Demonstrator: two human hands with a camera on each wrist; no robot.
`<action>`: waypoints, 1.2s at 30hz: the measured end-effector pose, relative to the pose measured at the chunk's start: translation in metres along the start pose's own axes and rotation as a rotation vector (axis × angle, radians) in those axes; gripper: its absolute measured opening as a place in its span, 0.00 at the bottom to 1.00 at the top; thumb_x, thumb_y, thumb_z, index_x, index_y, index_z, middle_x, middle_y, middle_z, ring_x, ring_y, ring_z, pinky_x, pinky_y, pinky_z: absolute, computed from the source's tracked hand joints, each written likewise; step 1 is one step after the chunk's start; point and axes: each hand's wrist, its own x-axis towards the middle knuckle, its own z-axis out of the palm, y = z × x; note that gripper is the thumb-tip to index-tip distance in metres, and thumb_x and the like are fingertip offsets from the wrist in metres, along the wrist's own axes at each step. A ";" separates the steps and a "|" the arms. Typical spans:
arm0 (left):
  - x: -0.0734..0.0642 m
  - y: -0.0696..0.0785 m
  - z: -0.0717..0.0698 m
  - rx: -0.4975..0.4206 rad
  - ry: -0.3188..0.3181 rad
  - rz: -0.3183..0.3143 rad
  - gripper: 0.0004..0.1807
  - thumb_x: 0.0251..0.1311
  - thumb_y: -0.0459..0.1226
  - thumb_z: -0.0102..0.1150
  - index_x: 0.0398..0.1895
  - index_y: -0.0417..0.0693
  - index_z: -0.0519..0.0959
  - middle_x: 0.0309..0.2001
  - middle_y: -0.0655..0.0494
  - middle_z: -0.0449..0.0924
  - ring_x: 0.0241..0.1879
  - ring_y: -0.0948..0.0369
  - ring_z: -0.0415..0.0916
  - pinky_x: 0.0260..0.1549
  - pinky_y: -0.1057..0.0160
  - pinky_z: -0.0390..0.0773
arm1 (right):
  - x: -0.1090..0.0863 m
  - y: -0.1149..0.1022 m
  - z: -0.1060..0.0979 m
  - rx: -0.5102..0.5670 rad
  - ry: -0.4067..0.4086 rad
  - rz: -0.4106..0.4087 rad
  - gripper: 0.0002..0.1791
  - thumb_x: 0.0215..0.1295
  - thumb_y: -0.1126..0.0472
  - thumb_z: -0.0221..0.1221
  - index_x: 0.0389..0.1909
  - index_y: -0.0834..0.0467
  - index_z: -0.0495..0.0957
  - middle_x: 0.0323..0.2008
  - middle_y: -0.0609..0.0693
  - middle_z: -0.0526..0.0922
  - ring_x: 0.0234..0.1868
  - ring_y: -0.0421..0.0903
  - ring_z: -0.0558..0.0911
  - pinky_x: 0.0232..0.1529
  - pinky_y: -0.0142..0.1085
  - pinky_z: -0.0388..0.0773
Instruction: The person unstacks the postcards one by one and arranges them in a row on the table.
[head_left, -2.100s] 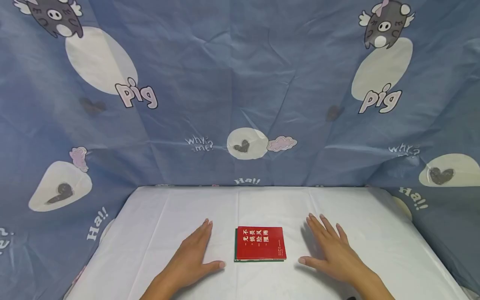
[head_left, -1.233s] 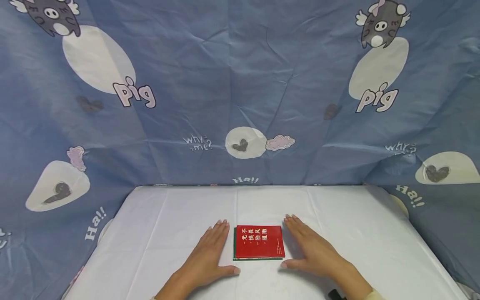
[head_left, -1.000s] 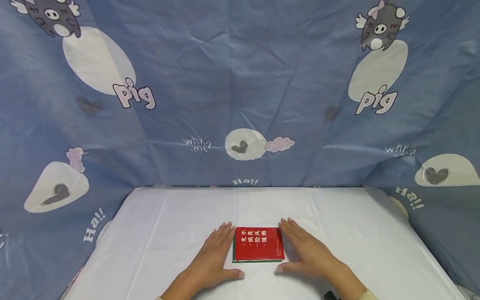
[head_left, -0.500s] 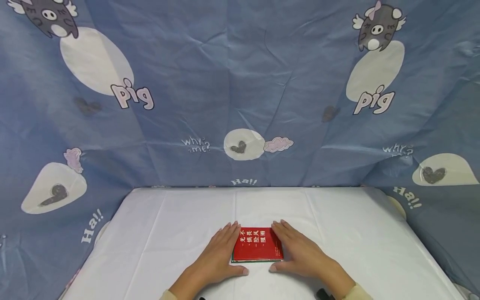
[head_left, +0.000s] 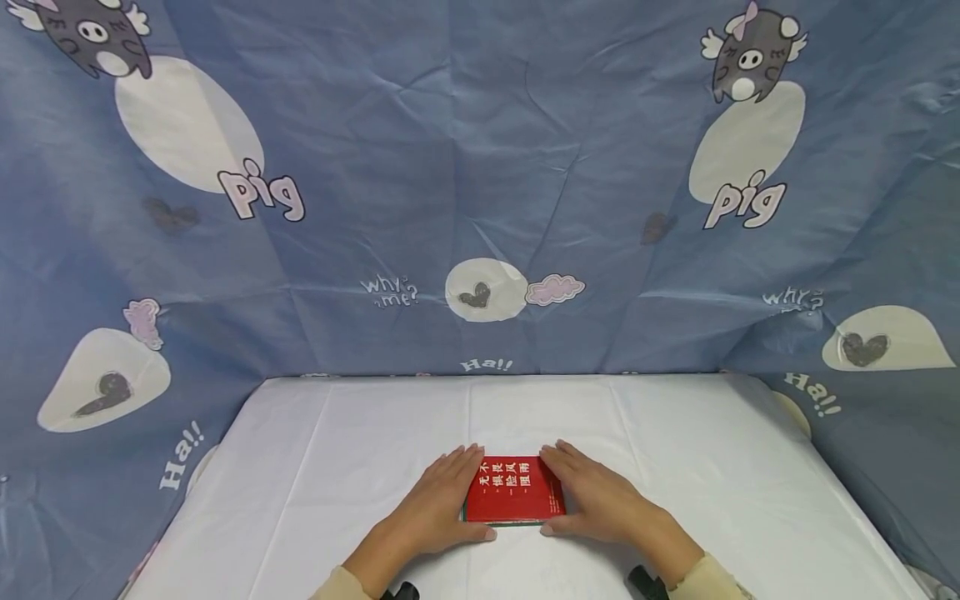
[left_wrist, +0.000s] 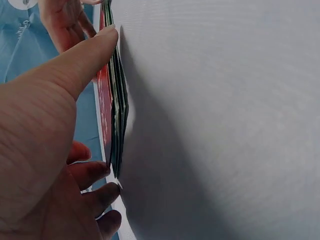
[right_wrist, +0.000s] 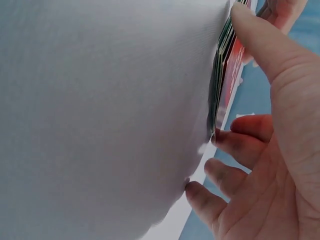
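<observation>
Your hands flank a stack [head_left: 513, 500] of thin, flat layers, clamped on it from either side and set apart by the visible middle of its red cover. Your left hand [head_left: 435, 504] grips the left end and your right hand [head_left: 596, 500] the right. On each side, the fingers lie along the short edge toward the far corner, while the thumb tip meets the long edge nearest you. The red cover faces up between your hands and bears large white characters, with finer print close to your right hand. Both wrist views give the near edge of the stack, where several green-edged layers show beneath the cover, just under your thumbs. Around and beneath your hands extends the desk [head_left: 345, 467], spread with white cloth; whether the stack's underside touches it cannot be told. Below each hand, a pale sleeve [head_left: 705, 579] covers the forearm, and a black object [head_left: 647, 581] shows just beside the wrist. Well beyond your hands rises blue fabric [head_left: 337, 208], printed with grey winged pigs, pale ovals and lettering.
</observation>
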 end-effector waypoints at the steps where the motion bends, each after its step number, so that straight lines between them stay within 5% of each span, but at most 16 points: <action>1: 0.000 0.000 0.000 0.001 0.002 0.000 0.60 0.51 0.58 0.78 0.82 0.43 0.58 0.80 0.50 0.59 0.79 0.47 0.55 0.76 0.41 0.57 | 0.000 0.000 0.000 -0.003 0.001 -0.001 0.55 0.55 0.35 0.75 0.77 0.60 0.66 0.74 0.52 0.71 0.78 0.57 0.64 0.68 0.55 0.73; 36: 0.002 -0.002 0.001 0.049 0.062 0.022 0.54 0.53 0.54 0.79 0.80 0.44 0.64 0.75 0.50 0.68 0.75 0.50 0.63 0.75 0.46 0.60 | -0.002 -0.004 -0.005 -0.013 0.018 -0.009 0.51 0.57 0.39 0.75 0.76 0.58 0.68 0.71 0.53 0.73 0.71 0.53 0.74 0.64 0.53 0.78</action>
